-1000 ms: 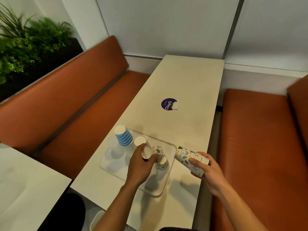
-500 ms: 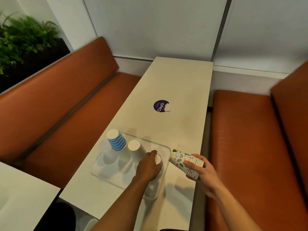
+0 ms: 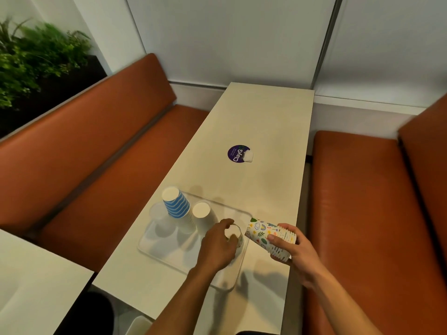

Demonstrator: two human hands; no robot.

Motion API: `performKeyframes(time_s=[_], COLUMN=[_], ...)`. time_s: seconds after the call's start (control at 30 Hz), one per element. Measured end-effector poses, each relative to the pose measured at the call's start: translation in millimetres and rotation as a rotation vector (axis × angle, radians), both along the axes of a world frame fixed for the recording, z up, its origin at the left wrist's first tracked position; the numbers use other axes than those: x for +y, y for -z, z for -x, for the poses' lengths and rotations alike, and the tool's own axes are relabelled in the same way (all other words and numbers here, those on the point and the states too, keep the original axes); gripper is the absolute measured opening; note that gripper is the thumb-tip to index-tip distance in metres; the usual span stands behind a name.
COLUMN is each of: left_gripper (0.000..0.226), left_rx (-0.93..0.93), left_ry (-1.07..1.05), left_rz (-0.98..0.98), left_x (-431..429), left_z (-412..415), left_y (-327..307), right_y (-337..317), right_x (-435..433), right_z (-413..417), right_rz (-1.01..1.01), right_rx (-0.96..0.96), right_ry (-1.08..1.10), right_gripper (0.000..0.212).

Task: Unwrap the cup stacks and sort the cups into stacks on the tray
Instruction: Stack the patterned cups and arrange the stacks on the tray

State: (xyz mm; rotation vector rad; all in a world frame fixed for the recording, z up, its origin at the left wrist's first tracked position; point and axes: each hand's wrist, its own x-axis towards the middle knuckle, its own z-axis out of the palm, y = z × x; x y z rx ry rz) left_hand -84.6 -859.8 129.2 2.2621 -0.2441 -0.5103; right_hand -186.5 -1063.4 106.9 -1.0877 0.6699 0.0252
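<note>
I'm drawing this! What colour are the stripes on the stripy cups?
Blue and white, on the striped stack, seen in the head view.

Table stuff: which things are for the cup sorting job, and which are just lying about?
For the job:
tray
blue striped stack
white stack
patterned cup, gripped by the left hand
patterned stack, held in the right hand

Just lying about:
purple sticker
plant
orange benches
</note>
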Motion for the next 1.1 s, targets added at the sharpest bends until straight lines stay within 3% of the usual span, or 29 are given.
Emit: performKeyframes(time_s=[0.1, 0.3, 0.5, 0.7, 0.8, 0.9, 0.97, 1.1], left_gripper=[0.013, 0.032, 0.035, 0.026, 0.03, 0.042, 0.052, 0.059], left_rx=[0.213, 0.429, 0.426, 0.292, 0.064, -0.203, -0.261, -0.218], left_ry=[-0.225, -0.187, -0.184, -0.284, -0.32, -0.179, -0.063, 0.057], left_rz=[0.327, 0.462, 0.503, 0.484, 0.364, 0.052, -0.065, -0.185], left_x=[2, 4, 8, 11, 16, 17, 14, 3], left_z=[10, 12, 7, -3, -11, -14, -15, -20], left_y=[-21, -33, -35, -44, -45, -39, -32, -11], right_y=[-6, -12, -13, -13, -14, -13, -13, -12], right_x=[6, 19, 15, 3, -5, -11, -12, -13], right_z=[-2, -10, -8, -6, -5, -4, -3, -3], right_rz=[-0.012, -0.04, -0.087, -0.106, -0.079, -0.07, -0.066, -0.059], right_rx=[-0.049, -0.078, -0.116, -0.11, -0.086, -0.065, -0.057, -0.054], right_ry=[-0.034, -0.15, -0.194, -0.126, -0.014, 0.099, 0.125, 0.112], right_gripper=[0.069, 0.074, 0.084, 0.099, 0.103, 0.071, 0.054, 0.049])
